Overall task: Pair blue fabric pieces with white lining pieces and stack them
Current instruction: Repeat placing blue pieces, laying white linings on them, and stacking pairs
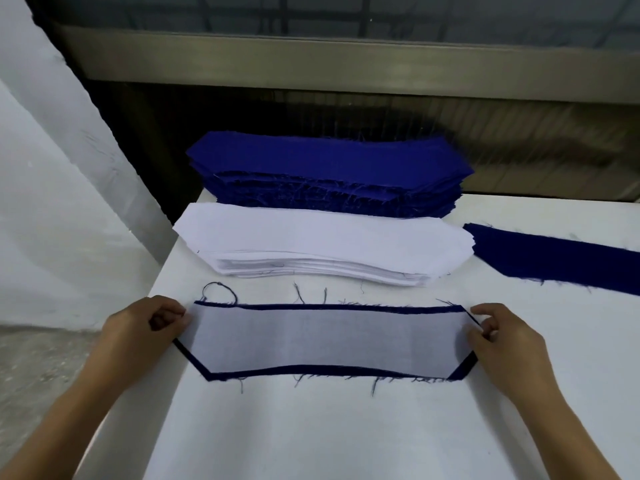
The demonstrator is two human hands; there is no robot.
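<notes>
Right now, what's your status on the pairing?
Pinching the lining ends: left hand, right hand. Lining lies on blue piece, border showing. Blue strip off right, apart.

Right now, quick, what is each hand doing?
Left hand: pinches the left end of the white lining piece, which lies on the blue fabric piece.
Right hand: pinches the right end of the same lining piece.

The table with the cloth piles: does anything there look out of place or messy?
One blue piece lies alone at the right, slanted, apart from the blue stack. Frayed threads stick out around the pair nearest the camera, one curling into a loop at its far left corner.
</notes>
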